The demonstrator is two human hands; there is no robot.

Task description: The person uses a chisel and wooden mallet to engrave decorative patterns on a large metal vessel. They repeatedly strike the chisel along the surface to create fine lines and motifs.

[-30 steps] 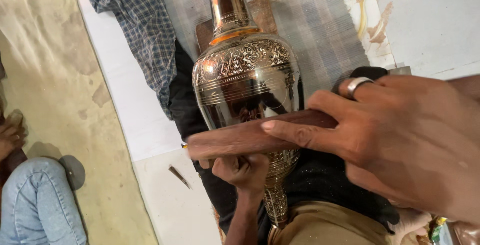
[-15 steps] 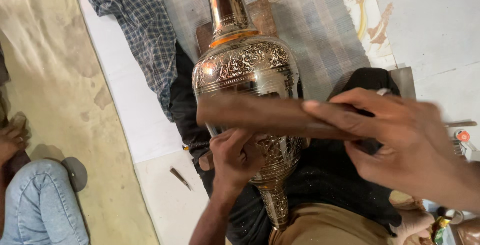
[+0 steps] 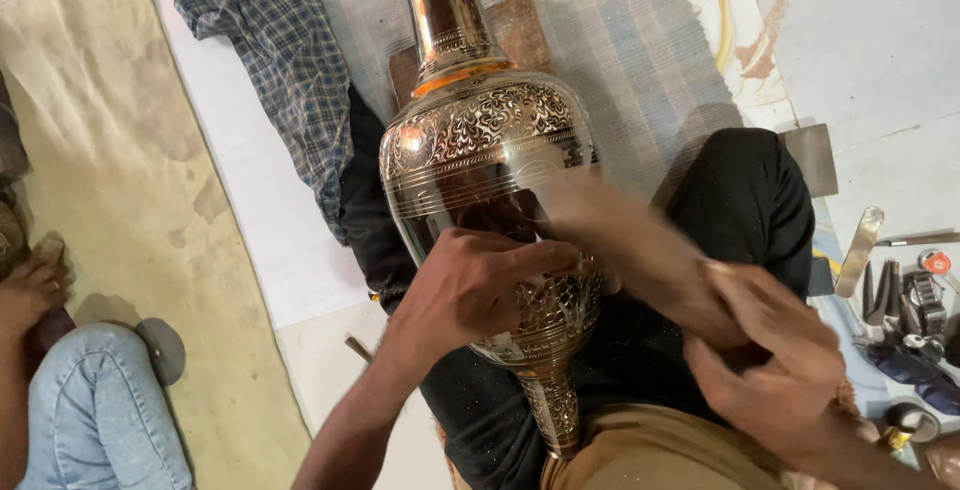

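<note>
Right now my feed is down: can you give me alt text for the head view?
A large engraved metal vase lies across the person's lap on black cloth. The left hand rests on its belly, and the right hand has its grip on a motion-blurred wooden stick over it. A checked shirt lies upper left, small tools at right, and another person's jeans-clad knee lower left.

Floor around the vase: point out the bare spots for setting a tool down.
Bare floor lies between the tan cloth and checked shirt, and top right beyond the striped mat. Crowded: the tools at right.
</note>
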